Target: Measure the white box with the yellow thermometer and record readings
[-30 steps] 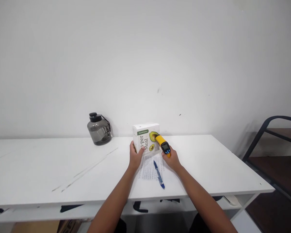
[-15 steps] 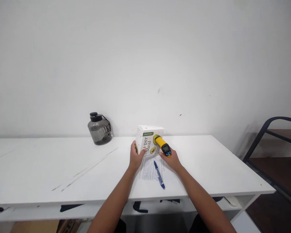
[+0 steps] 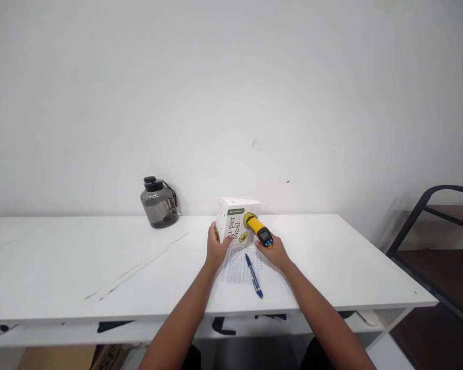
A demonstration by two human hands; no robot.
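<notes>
My left hand (image 3: 217, 247) is closed round the left side of a white carton (image 3: 235, 211) printed with avocados and the word "Meal". The thumb lies across its front, and the box is tipped slightly. In my right hand (image 3: 274, 253) is a yellow and black infrared thermometer (image 3: 259, 230), its small screen facing me. Its front end points at the carton's printed front, close to the avocado picture; whether it touches I cannot tell. Below the carton, a sheet of handwriting (image 3: 236, 272) lies on the table, with a blue pen (image 3: 253, 276) resting on it.
A dark see-through water jug (image 3: 159, 208) with a black lid stands at the back left of the white table (image 3: 108, 262), against the wall. Several items sit on a shelf under the tabletop. To the right is a black metal frame (image 3: 412, 221) with brown shelves.
The view has shifted very slightly. Both hands keep their hold on the carton and the thermometer, with hardly any movement.
</notes>
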